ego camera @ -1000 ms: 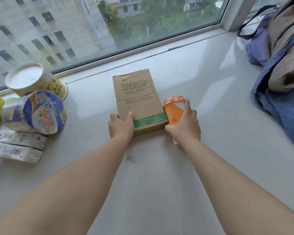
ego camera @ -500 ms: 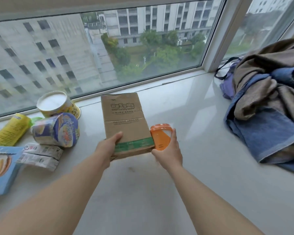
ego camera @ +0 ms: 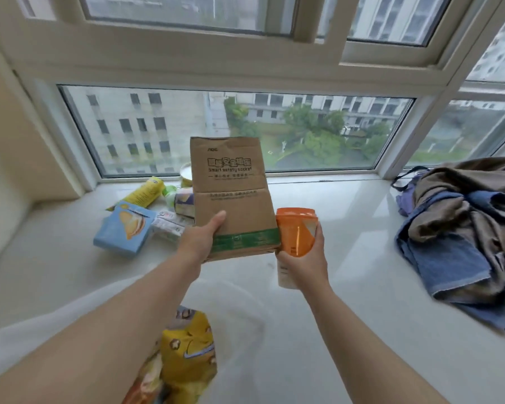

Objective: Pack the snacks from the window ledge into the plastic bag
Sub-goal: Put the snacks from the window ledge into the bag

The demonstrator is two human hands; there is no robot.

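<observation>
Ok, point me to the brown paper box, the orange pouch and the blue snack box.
brown paper box [ego camera: 231, 193]: head view, middle of its printed face.
orange pouch [ego camera: 293, 234]: head view, orange front above the fingers.
blue snack box [ego camera: 123, 228]: head view, top face.

Pale stone window ledge [ego camera: 347, 228], cream-framed windows [ego camera: 187, 62], apartment blocks and trees outside, heaped clothes [ego camera: 464, 217] at right

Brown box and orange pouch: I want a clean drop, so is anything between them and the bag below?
Nothing visible blocks the drop. The left hand holds the brown box and the right hand the orange pouch above the bag, which already holds a yellow packet.
</observation>
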